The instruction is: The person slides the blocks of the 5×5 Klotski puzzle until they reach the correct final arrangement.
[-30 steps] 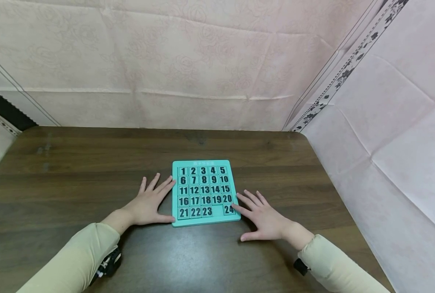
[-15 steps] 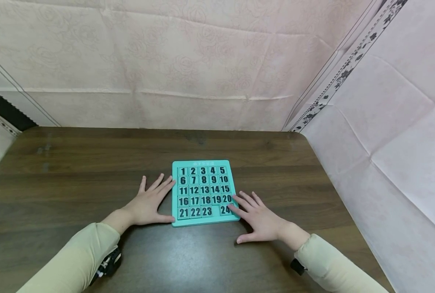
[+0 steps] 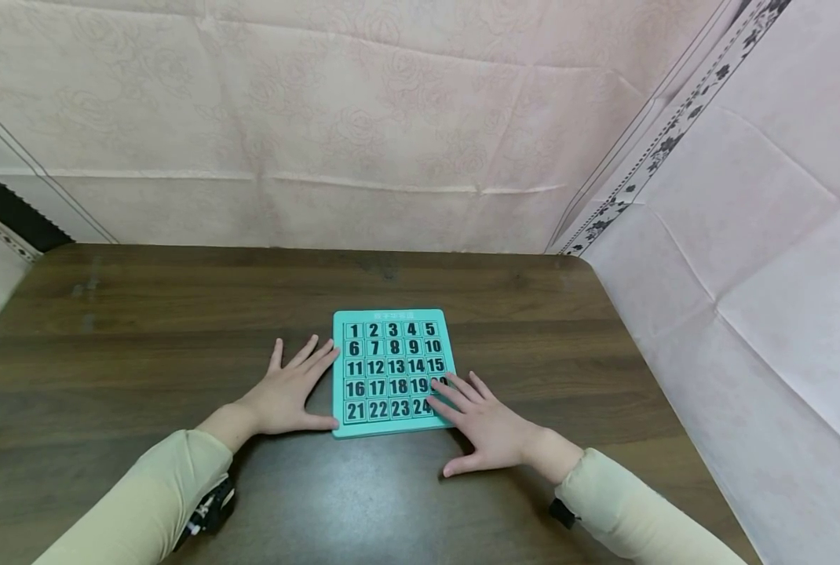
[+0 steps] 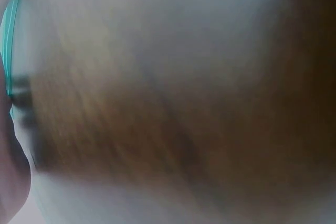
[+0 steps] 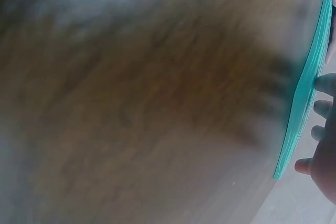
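A teal sliding number puzzle (image 3: 388, 315) lies flat on the wooden table (image 3: 201, 314), its tiles in rows of ascending numbers. My left hand (image 3: 282, 399) rests at its left side, fingers spread, index fingertip on the upper edge and thumb at the lower corner. With straight fingers, my right hand (image 3: 492, 433) reaches over the lower right of the board. Its index fingertip touches the 24 tile (image 3: 420, 407), which sits beside 23. Another finger covers part of the 20 tile, and the bottom right slot is hidden by the hand. The right wrist view shows the puzzle's edge (image 5: 304, 93) under those fingers.
Pale patterned cloth (image 3: 363, 133) hangs behind the table, and a white sheet (image 3: 759, 259) with a black floral border covers the right side. Each sleeve has a dark wrist device (image 3: 211, 506) under it. Both wrist views are mostly blurred tabletop.
My right hand has moved left, and the 24 tile has slid left with its fingertip to stand beside 23. The left hand and the board stay in place.
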Motion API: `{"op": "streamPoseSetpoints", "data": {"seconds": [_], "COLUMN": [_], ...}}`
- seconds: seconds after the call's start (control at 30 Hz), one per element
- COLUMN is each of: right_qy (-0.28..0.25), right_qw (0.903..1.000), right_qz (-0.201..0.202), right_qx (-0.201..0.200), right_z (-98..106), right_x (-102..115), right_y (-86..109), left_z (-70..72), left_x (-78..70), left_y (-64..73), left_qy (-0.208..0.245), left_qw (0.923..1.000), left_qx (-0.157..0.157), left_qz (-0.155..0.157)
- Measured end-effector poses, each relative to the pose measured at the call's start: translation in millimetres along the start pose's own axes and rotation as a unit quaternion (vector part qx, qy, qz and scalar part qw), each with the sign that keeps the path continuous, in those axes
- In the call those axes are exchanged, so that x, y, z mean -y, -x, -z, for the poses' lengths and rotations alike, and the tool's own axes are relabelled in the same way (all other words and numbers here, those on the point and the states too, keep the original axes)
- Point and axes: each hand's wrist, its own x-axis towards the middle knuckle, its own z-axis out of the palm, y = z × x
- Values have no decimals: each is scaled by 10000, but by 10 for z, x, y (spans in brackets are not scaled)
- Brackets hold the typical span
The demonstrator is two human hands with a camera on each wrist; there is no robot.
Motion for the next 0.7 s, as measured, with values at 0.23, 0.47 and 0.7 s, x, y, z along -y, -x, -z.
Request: {"op": "streamPoseSetpoints", "data": {"seconds": [0.23,0.47,0.7], "right_qy": [67,108,57], "right_qw": [9999,9999,9999], "right_qz": [-44,-27,31], "right_qx": [60,1,-130], "right_z": [-3,-25,-41], "right_x": [11,-6,-26], "right_y": [-14,-10,-4], "left_z": [-5,4,-9], "left_x": [-7,-13,-11], "left_y": [-5,-3,0], "left_qy": [14,22,-33], "left_qw": [10000,10000,10000], "left_qx": [-23,-25,-46], "left_qz": [1,-20,-20]}}
